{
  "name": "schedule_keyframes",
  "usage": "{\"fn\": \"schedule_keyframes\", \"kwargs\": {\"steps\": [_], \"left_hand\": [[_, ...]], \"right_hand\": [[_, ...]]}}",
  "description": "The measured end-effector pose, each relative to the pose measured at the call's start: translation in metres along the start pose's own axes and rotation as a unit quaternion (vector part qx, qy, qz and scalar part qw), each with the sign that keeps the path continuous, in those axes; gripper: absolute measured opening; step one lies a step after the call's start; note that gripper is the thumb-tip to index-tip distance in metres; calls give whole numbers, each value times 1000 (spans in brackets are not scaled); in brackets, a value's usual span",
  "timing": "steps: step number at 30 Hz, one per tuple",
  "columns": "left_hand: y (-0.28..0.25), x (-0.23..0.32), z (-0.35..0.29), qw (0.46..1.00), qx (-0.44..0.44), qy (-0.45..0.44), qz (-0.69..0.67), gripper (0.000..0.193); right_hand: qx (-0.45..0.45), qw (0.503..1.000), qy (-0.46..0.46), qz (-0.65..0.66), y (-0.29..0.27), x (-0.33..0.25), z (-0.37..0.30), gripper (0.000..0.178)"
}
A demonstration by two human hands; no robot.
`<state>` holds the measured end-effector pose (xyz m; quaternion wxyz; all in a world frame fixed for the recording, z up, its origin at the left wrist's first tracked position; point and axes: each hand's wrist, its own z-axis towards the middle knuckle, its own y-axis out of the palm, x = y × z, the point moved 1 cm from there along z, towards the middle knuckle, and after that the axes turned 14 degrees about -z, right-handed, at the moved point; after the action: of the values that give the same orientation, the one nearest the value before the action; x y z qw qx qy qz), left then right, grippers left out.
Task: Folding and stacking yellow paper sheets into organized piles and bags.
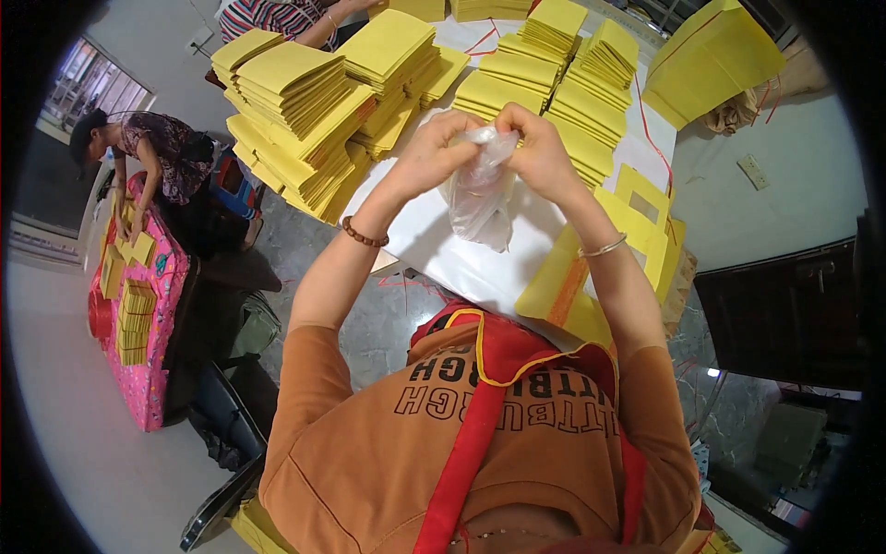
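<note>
Both my hands pinch the top of a clear plastic bag (481, 205), which hangs over the white table (452, 270). My left hand (434, 152) grips the bag's gathered neck from the left, its fingers curled. From the other side my right hand (540, 155) holds the same neck, thumb and fingers closed. Something pale seems to sit inside the bag, but I cannot make out what. Tall stacks of folded yellow paper (295, 97) rise just beyond my left hand. More yellow bundles (517, 78) lie in rows beyond my right hand.
Flat yellow pieces with cut-out windows (643, 208) lie by my right forearm. A large yellow paper bag (711, 65) stands at the far right. Red string (649, 138) trails over the table. At left, another person (161, 152) bends over a pink-covered table (152, 369); a striped sleeve (277, 20) shows at the back.
</note>
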<state>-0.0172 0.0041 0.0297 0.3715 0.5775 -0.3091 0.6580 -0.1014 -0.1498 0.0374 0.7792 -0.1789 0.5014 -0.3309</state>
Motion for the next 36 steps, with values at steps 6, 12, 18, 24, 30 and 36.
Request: {"fn": "schedule_keyframes", "kwargs": {"steps": [6,12,18,24,30,36], "left_hand": [[16,-1,-11,996,27,83,34,24],[18,7,3,988,126,86,13,31],[25,13,15,940,169,224,192,25],[6,-32,18,952,249,124,124,27],[3,-37,20,968,216,120,-46,23],[16,-1,5,970,164,178,5,14]], "right_hand": [[222,957,-51,-182,3,-13,-8,18],[241,927,-101,-269,-2,-20,-12,13],[150,876,-149,-432,-19,-31,-24,15],[10,942,-55,-330,-33,-20,-59,24],[-89,970,195,-112,-42,-9,-62,27],[-50,963,252,86,-28,7,-60,27]]}}
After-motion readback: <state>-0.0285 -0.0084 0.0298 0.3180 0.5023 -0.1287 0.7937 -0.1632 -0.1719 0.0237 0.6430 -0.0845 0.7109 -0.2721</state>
